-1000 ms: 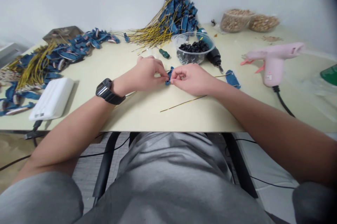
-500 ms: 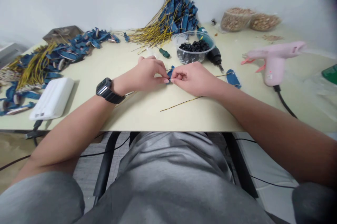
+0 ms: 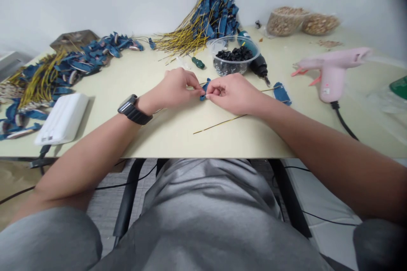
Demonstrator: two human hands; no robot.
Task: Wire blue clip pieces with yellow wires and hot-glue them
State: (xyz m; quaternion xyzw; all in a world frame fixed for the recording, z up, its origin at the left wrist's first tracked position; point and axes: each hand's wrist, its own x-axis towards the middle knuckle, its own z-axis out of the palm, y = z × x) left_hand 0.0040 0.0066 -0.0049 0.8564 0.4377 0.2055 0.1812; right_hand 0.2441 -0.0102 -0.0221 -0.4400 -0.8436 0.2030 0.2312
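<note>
On the head camera, here's the left hand (image 3: 178, 89) pinched on the small blue piece (image 3: 205, 86), and the right hand (image 3: 233, 93) pinching it too, fingertips almost meeting, low over the table (image 3: 165, 143)! Just beyond the right hand sits the tub (image 3: 219, 66) of black bits (image 3: 237, 54), drill (image 3: 260, 67) right beside it, while the pink glue gun (image 3: 332, 71) lies well off to the right.

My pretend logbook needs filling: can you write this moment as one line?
left hand: pinching small blue piece | right hand: pinching same piece | behind hands: tub of black bits | off right: pink glue gun
</note>
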